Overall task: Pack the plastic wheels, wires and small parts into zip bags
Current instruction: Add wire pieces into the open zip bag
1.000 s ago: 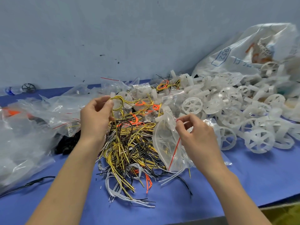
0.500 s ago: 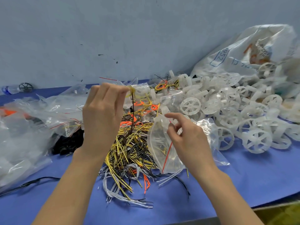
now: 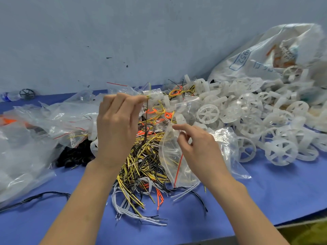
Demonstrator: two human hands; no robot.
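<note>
- A pale blue-grey wall (image 3: 88,32) stands behind a blue desk (image 3: 265,200) that carries everything.
- Far left, a heap of crumpled clear zip bags (image 3: 44,124) lies against the wall side. Some seem already filled, though their contents are hard to make out.
- The left hand (image 3: 116,131) is raised above the middle of the desk, back toward the camera. Its fingers are curled and its fingertips pinch the top of a thin dark-and-yellow wire (image 3: 146,124).
- That wire hangs straight down from the pinch. Its lower end is not yet free of the loose tangle of yellow, black, white and orange wires (image 3: 141,165) on the desk below.
- Just right of the tangle, a clear zip bag with a red seal stripe (image 3: 169,156) stands half upright with its mouth turned toward the wire.
- The right hand (image 3: 198,147) pinches the bag's upper lip between thumb and bent fingers, the forefinger reaching over the edge. Its wrist is low, near the desk.
- Right again, a pile of white plastic spoked wheels (image 3: 265,121) spills from a large white printed sack (image 3: 274,55).
- The step in hand looks like bagging a wire: one strand has been chosen and the bag is held ready.
- The next move calls for drawing the strand clear of its neighbours, then steering its limp end into the narrow mouth while the right hand spreads the lips wider.
</note>
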